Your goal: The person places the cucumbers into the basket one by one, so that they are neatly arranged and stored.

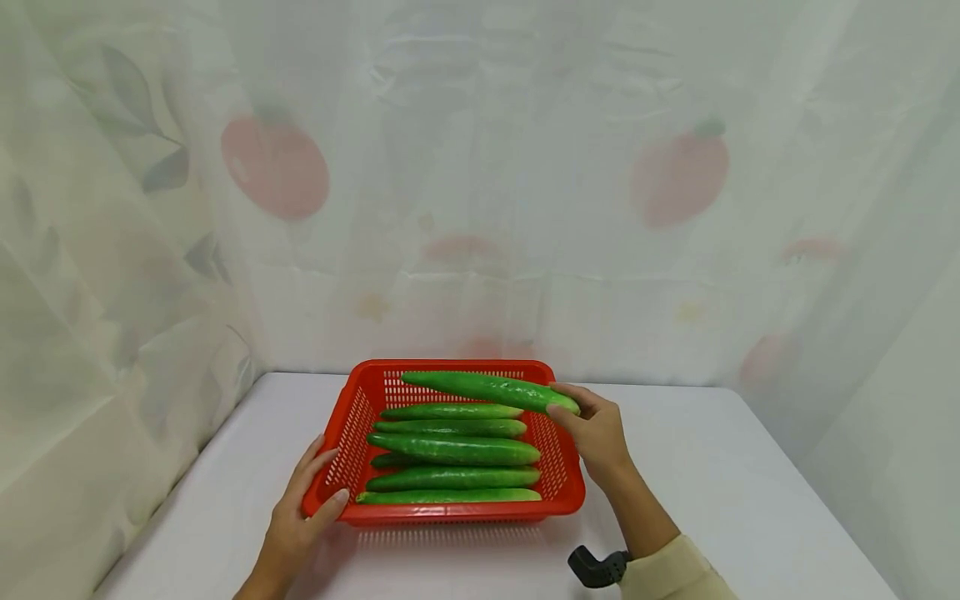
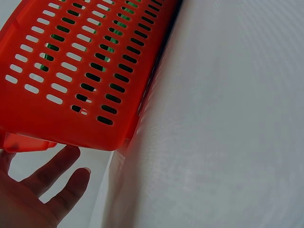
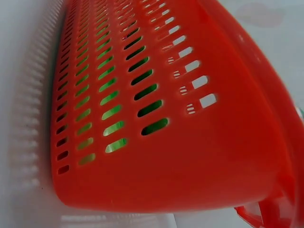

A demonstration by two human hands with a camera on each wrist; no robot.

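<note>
A red slotted plastic basket (image 1: 450, 512) stands on the white table with several long green cucumbers (image 1: 453, 448) lying crosswise in it. One more cucumber (image 1: 487, 387) is raised over the basket's far part, its paler end pinched between the thumb and fingers of my right hand (image 1: 600, 433). At the basket's left rim rests my left hand (image 1: 296, 512), fingers fairly straight, thumb over the near left corner. In the left wrist view, fingers (image 2: 71, 187) show beside the basket wall (image 2: 71, 114). Only the basket's slotted side (image 3: 156, 166) fills the right wrist view; the right hand is hidden there.
The white tabletop (image 1: 697, 483) extends to both sides of the basket. A pale curtain (image 1: 480, 208) with red fruit prints hangs behind, and more sheeting (image 1: 112, 333) closes in the left. A black wrist device (image 1: 596, 569) is worn at the right sleeve (image 1: 675, 575).
</note>
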